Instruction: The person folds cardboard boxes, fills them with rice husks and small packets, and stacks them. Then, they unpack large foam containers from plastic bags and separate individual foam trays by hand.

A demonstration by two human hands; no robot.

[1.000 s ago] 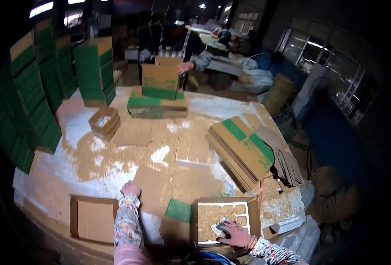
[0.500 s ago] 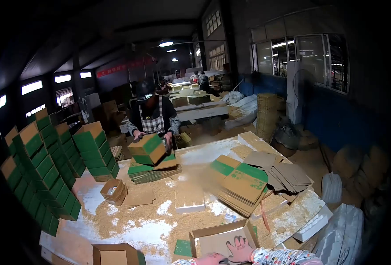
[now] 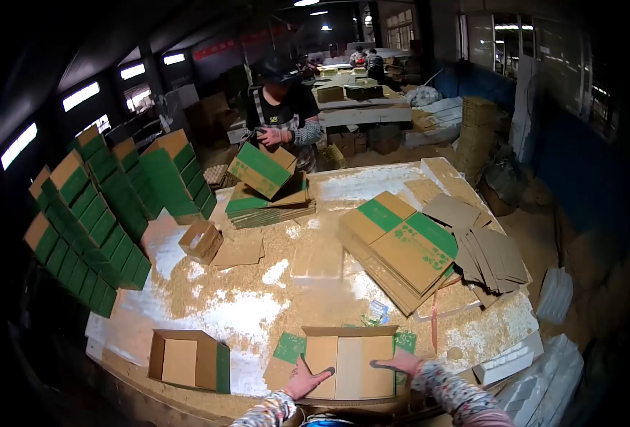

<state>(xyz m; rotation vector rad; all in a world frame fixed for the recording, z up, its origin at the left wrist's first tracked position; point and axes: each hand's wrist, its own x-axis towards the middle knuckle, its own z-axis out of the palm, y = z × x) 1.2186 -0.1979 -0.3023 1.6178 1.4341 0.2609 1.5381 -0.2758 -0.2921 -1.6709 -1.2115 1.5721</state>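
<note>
Near the table's front edge lies an open cardboard box, its inner flaps folded flat around a paler middle strip. My left hand rests at the box's left side, thumb stretched inward over the cardboard. At the right side my right hand is spread, its thumb also pointing inward. Both hands wear pinkish gloves with dark fingertips and hold nothing. A green printed flap shows beyond my left hand. To the left stands another open box with a green side.
Flattened green-and-brown boxes are piled right of centre, beside loose cardboard sheets. Tall stacks of green boxes stand at left. Across the table a person handles a box. A small carton sits at left centre.
My hands have moved apart to the box's two sides, and its inside now looks flat and covered. The view has tilted down. The person opposite has a hand raised off the tilted box.
</note>
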